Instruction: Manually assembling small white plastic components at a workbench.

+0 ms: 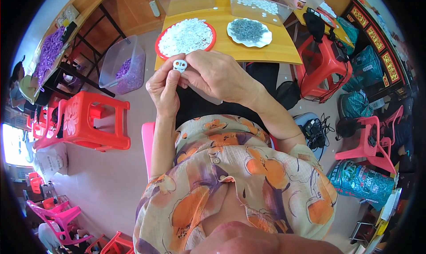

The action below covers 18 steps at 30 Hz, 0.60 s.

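A small white plastic piece with round holes (179,66) is pinched between the thumb and fingers of my left hand (164,89), just over the table's near edge. My right hand (224,74) is closed beside it, its curled fingers close against the piece. Whatever those right fingers hold is hidden. Beyond my hands, a round red-rimmed tray (214,40) carries a heap of small white pieces (186,35). To its right, a white scalloped plate (266,39) bears a pile of small dark grey metal-looking parts (247,30).
The yellow table (277,54) has clear plastic bins (186,1) at its far side. A clear bin with purple pieces (128,67) stands on the floor at left, near a red stool (95,121). Another red stool (326,63) and cables (318,132) are at right.
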Each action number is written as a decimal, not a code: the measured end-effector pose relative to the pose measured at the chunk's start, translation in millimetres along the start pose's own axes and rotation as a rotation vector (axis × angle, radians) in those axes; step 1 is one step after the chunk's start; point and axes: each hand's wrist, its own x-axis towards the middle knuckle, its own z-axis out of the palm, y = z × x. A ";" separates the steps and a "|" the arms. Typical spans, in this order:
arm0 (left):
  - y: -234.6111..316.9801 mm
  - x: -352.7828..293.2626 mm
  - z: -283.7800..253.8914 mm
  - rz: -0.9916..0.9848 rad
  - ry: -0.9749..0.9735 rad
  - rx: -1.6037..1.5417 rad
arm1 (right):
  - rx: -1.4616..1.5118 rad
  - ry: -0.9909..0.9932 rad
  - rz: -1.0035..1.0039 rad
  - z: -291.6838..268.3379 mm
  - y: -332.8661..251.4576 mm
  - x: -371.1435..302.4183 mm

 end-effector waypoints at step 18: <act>-4.4 -15.5 12.6 0.114 0.082 0.151 | -0.206 0.159 -0.230 6.4 3.2 -1.5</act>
